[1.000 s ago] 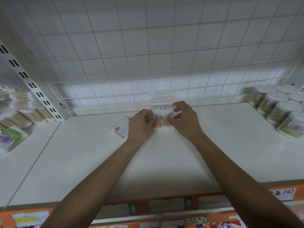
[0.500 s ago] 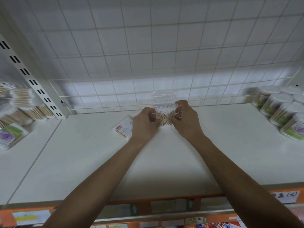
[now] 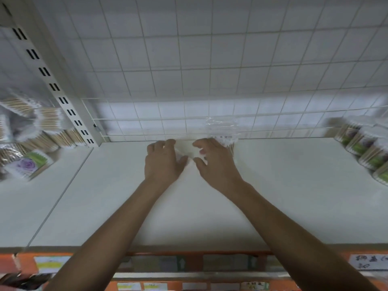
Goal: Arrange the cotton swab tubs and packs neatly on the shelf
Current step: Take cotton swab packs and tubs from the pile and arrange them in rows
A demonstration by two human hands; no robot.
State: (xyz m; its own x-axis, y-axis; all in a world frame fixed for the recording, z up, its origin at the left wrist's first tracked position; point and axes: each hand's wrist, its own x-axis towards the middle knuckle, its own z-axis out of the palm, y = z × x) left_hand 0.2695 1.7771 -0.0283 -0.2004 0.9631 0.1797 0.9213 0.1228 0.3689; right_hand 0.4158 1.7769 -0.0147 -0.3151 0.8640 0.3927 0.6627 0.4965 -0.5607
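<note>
Here, at the shelf's (image 3: 273, 196) rear edge, the left hand (image 3: 162, 162) and right hand (image 3: 216, 164) sat with curled fingers, the right against a clear swab pack (image 3: 222, 131); I cannot tell whether either gripped anything.

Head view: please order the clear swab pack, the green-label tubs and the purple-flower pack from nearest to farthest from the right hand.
1. clear swab pack: directly behind the right hand, at the back grid.
2. green-label tubs: far right of the shelf.
3. purple-flower pack: far left, on the neighbouring shelf.

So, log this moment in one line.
left hand: grip unclear | right hand: holds clear swab pack | pack: shelf back, by wire grid
</note>
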